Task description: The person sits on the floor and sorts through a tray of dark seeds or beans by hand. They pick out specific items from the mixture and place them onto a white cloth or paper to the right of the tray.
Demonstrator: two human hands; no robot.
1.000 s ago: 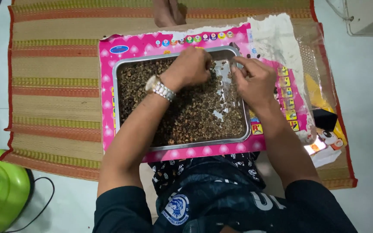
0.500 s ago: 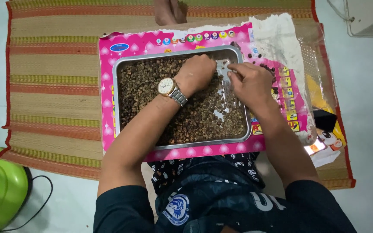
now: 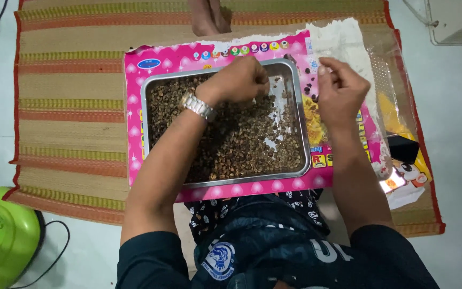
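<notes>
Small brown seeds (image 3: pixel 231 139), rough and pebbly, fill most of a shallow rectangular metal tray (image 3: pixel 303 134) whose bare shiny bottom shows along its right side. The tray sits on a glossy pink printed sheet (image 3: pixel 135 134) laid over a woven striped straw mat (image 3: pixel 70 107). The left hand (image 3: pixel 239 80), a metal watch (image 3: pixel 196 105) on its wrist, is curled loosely over the seeds at the tray's far right corner, fingertips pinched down among them. The right hand (image 3: pixel 340 91) hovers just past the tray's right rim, fingers bunched; whether it holds a seed cannot be told. A rounded green plastic appliance (image 3: pixel 1 241) lies on the floor.
</notes>
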